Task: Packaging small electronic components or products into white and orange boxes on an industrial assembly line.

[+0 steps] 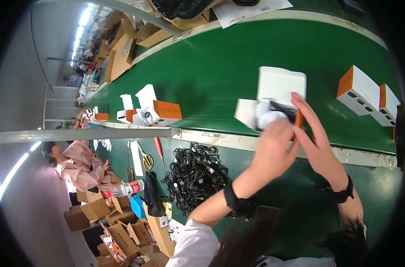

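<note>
An open white and orange box (pixel 280 82) rests on the green conveyor belt in front of me, its flaps spread. My right hand (pixel 317 144) grips its orange right side between thumb and fingers. My left hand (pixel 275 144) reaches into the opening, its fingers closed against a blurred white rounded thing (pixel 270 118); what exactly they hold is hidden. A black cable (pixel 282 109) shows inside the box. On the near worktable, left of my left forearm, lies a large heap of coiled black cables (pixel 195 178).
Closed white and orange boxes (pixel 362 91) stand at the right of the belt; opened ones (pixel 167 112) stand left. Scissors (pixel 147 161), a red pen-like tool (pixel 159 149) and a bottle (pixel 129 188) lie nearby. A metal rail (pixel 86 135) crosses left. Beyond sits a co-worker in pink (pixel 80 167).
</note>
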A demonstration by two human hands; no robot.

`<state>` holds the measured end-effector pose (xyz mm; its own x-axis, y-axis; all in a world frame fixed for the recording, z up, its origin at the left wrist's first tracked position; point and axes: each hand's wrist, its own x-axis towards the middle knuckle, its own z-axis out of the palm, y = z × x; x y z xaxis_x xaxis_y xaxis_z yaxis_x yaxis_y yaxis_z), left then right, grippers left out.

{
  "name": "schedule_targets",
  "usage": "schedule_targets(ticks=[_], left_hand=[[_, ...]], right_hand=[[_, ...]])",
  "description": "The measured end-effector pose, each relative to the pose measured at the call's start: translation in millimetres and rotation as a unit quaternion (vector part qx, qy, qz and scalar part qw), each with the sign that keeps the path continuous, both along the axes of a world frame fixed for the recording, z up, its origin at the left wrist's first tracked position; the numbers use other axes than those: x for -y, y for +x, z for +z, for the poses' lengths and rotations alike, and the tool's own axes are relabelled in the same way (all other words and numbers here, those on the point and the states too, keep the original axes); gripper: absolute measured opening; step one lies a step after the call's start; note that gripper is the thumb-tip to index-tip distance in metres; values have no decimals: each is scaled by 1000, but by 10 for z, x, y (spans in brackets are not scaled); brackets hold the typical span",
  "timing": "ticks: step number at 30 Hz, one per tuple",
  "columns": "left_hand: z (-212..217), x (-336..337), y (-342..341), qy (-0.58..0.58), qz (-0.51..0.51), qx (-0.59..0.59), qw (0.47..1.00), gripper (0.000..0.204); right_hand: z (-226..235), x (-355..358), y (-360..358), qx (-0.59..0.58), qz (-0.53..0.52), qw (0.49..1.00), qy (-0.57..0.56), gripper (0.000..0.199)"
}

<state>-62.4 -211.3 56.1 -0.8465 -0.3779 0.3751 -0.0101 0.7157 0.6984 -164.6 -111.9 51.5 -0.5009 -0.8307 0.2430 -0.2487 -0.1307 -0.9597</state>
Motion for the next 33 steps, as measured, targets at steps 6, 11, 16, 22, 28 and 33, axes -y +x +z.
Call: schedule_targets(ticks=[6,11,16,22,28,33], left_hand=[[16,92,218,-61,28,-100,993,33],[-209,313,240,88,176,-115,974,39],[-267,266,52,136,-4,-82,987,40],[-381,75,-146,12,73,-83,994,54],[-421,102,-211,86,-73,-110,987,58],[-343,91,-152,116,-98,-55,987,52]], right_hand=[[-168,56,-37,-8,-67,998,-14,52],[-366,135,58,128,-138,980,-68,76],[-306,-44,-119,240,-80,967,-20,77],[-229,-131,-193,295,-64,953,14,61],[-360,-210,-476,26,-29,997,-71,33],[-228,-461,-618,2,71,997,40,50]])
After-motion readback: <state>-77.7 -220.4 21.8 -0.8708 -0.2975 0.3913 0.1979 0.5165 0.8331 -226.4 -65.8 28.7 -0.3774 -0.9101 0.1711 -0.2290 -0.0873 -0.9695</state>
